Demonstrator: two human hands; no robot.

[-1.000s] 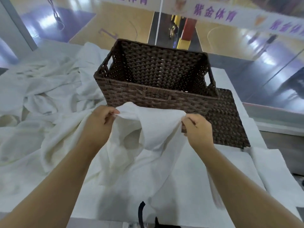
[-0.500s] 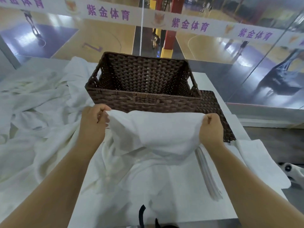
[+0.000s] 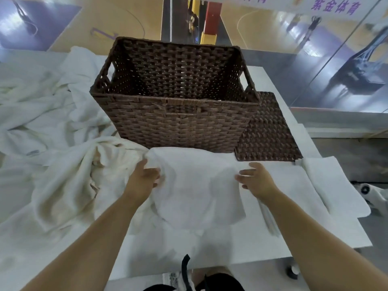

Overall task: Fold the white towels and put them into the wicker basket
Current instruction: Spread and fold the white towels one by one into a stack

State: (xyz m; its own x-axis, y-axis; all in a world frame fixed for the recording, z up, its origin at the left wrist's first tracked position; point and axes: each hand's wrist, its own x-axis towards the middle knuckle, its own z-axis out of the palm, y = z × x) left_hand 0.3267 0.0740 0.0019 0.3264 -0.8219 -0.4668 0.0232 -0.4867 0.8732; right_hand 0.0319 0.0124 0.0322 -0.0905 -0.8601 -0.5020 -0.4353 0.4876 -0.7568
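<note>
Towel (image 3: 195,185) now lies on the table (image 3: 315,232), centre frame, just in front of the basket (image 3: 178,120); its far edge sits at the basket's near wall. Half a second ago both hands had it lifted by the top edge, stretched between them. So it's been laid down, and the grip on the right has been let go.

Left hand (image 3: 142,181): fingers curled at the towel's upper left corner, seemingly still pinching or tucking a bit of cloth there. Can't tell how firm the hold is; fingertips are partly buried in the fold.

Right hand (image 3: 257,178): fingers spread and fairly straight, holding nothing, at the towel's right edge. Touching or hovering, can't tell.

Towel isn't flat yet: rounded lump in the middle, lower edge curved and rumpled. My read: spread-out step done roughly, folding itself not started. Next likely needs smoothing, then a fold across.

Basket is upper centre and shows no towel inside. Its lid (image 3: 270,133) lies flat beside it on the right. Heap of unfolded towels (image 3: 52,127) fills the left of the frame, one more flat piece (image 3: 336,190) at right by the table edge. Task is at an early stage, most of the pile untouched.
</note>
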